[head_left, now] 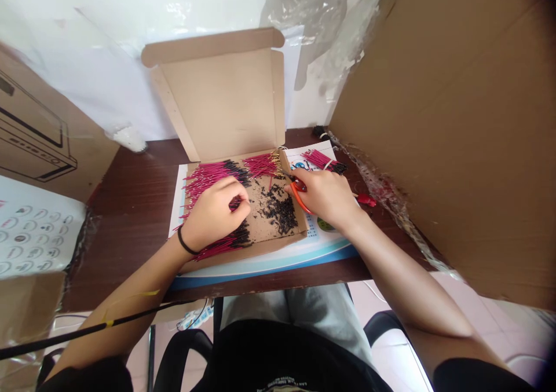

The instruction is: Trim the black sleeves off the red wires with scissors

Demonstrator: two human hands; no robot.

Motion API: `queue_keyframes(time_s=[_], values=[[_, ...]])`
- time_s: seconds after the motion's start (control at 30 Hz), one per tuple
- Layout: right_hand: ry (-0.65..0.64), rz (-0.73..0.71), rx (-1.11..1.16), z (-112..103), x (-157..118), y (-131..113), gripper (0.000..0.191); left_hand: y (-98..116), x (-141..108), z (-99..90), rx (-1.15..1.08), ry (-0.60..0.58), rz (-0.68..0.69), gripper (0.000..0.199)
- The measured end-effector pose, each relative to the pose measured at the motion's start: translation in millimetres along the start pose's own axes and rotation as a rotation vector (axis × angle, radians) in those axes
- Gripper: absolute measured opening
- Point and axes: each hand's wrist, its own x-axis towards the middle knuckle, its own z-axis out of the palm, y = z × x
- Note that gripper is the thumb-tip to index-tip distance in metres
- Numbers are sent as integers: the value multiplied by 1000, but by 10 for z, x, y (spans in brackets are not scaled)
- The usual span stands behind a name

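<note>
An open cardboard box point(245, 207) lies on a printed paper sheet point(324, 230), its lid point(221, 99) standing up behind. Inside are loose magenta wires point(208, 178) with black ends and gold pins, plus a heap of black clippings point(278, 212). My left hand point(215, 212) is curled over the wires at the box's left side, and they seem caught in its fingers. My right hand point(324, 195) grips orange-handled scissors point(297, 198) above the clippings. Another magenta wire bundle point(320, 160) lies on the paper beyond it.
The box and paper sit on a dark wood table point(143, 253). A tall cardboard panel point(443, 120) stands at right and a printed carton point(35, 125) at left. A sheet of round icons point(30, 235) lies left, a small red piece point(367, 200) right, and a white wall behind.
</note>
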Motion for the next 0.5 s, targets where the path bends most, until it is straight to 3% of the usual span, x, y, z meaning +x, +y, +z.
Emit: queue_keyframes(time_s=[0.1,0.17,0.23,0.3,0.4,0.5], values=[[40,0,8,-1,-7,1,32,3,27,-9,-380,231,1,6],[72,6,30,-15,-13,-2,29,14,40,56,-791,283,-57,5],[105,11,78,-28,-17,-7,26,40,52,169,-1170,245,-157,11],[137,2,158,-25,-17,-14,24,77,62,303,-1388,222,-265,16],[171,-70,311,22,-11,-27,24,118,71,469,-1533,108,-394,22],[198,-167,413,88,-12,-41,25,119,69,541,-1528,79,-445,25]])
